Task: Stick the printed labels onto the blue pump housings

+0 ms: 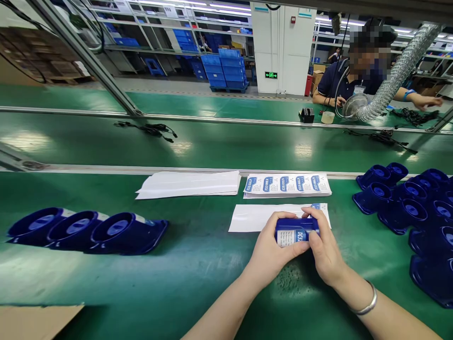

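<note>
Both of my hands grip a dark blue plastic housing (292, 223) above the green bench. A white and blue label (290, 237) lies on its near side. My left hand (274, 248) is closed round the left end. My right hand (324, 245) holds the right end, its thumb against the label's edge. Just behind my hands lies a label sheet (247, 218), mostly bare white, with a printed label at its right end. Farther back are a stack of printed label sheets (287, 184) and a pile of white sheets (191, 184).
Three blue housings (129, 236) stand in a row at left, and several more (405, 210) crowd the right. A cardboard piece (35, 321) is at the near left. Behind a metal rail (212, 118) lie black cables (152, 128); a co-worker (364, 75) sits beside a silver duct (399, 71).
</note>
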A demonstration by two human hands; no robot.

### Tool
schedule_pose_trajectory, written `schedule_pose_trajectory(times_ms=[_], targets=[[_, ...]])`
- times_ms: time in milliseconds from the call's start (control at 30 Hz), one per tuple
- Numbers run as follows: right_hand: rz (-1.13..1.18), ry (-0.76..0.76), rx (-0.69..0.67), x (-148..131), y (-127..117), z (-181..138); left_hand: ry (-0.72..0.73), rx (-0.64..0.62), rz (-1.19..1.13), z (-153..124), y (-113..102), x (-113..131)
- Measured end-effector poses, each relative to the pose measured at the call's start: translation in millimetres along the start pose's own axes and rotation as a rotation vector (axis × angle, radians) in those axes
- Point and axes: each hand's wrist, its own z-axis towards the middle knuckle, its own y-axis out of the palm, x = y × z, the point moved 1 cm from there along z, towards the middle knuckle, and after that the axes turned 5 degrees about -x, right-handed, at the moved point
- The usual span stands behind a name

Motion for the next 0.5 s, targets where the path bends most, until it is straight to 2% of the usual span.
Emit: schedule_pose_trajectory(times_ms=[133, 300, 500], targets=[[-0.098, -0.136, -0.045, -0.9, -2.6, 3.1, -0.019, 0.020, -0.183, -0.5, 1.7, 2.0], [-0.178, -0.226, -0.070, 2.4, -1.6, 0.9, 0.003, 0.085, -0.276, -1.8, 2.8, 0.6], [-0.155, -0.205, -0.034, 6.4, 5.2, -0.2, -0.031, 0.090, -0.240, 1.5, -0.6, -2.1]])
